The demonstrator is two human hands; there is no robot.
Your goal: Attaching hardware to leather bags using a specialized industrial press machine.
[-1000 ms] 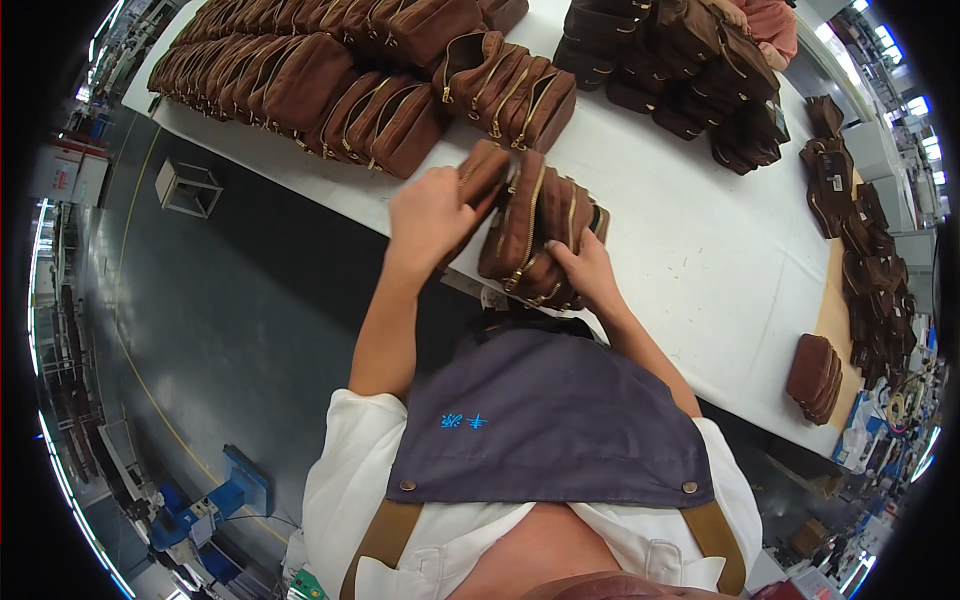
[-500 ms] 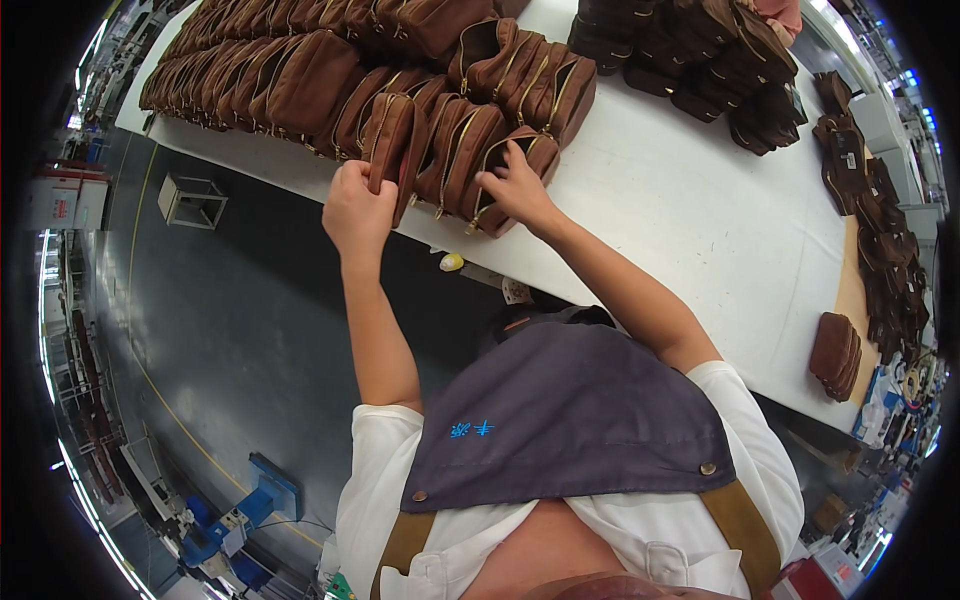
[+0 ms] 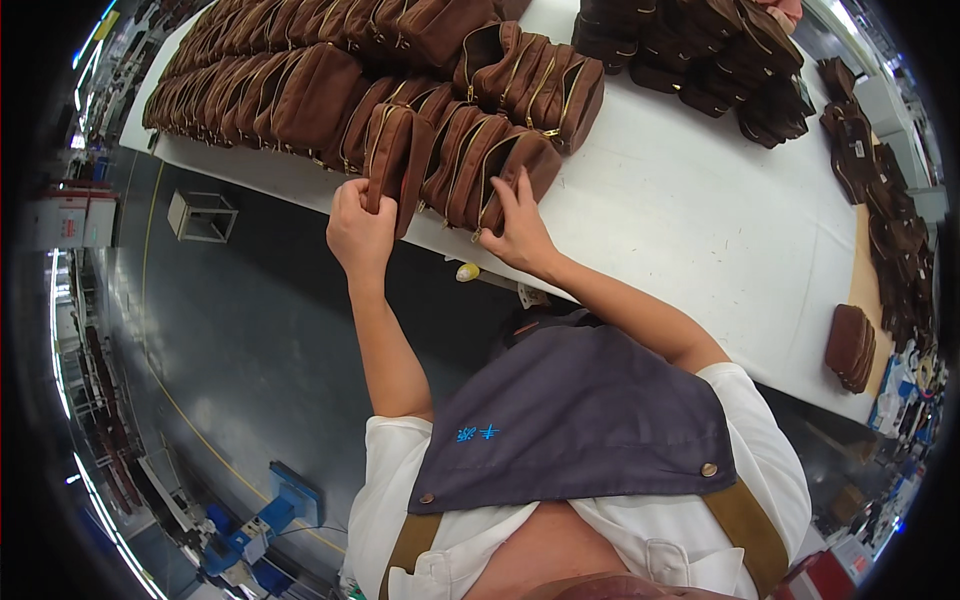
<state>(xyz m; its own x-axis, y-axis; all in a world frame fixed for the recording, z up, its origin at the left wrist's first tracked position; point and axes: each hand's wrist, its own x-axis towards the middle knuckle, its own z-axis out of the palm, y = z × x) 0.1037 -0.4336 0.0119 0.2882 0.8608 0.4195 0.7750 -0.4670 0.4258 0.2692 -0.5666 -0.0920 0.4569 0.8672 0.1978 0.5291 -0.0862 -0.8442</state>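
Note:
A short row of brown zip pouches (image 3: 470,165) stands upright at the near edge of a white table (image 3: 700,230). My left hand (image 3: 358,230) grips the leftmost pouch (image 3: 393,160) of that row at its lower end. My right hand (image 3: 520,232) presses its fingers against the rightmost pouch (image 3: 515,170) of the same row. Both hands squeeze the row between them. To the left the row meets a long line of the same brown pouches (image 3: 260,90).
Another group of brown pouches (image 3: 530,75) stands behind the row. Dark pouches (image 3: 710,55) are stacked at the far side, more lie along the right edge (image 3: 880,190), and a small stack (image 3: 850,345) sits near the front right. A grey floor (image 3: 240,340) lies below the table.
Both hands have slid a handful of pouches leftwards along the table edge, from the middle to beside the long line. The pouches now stand upright between my hands.

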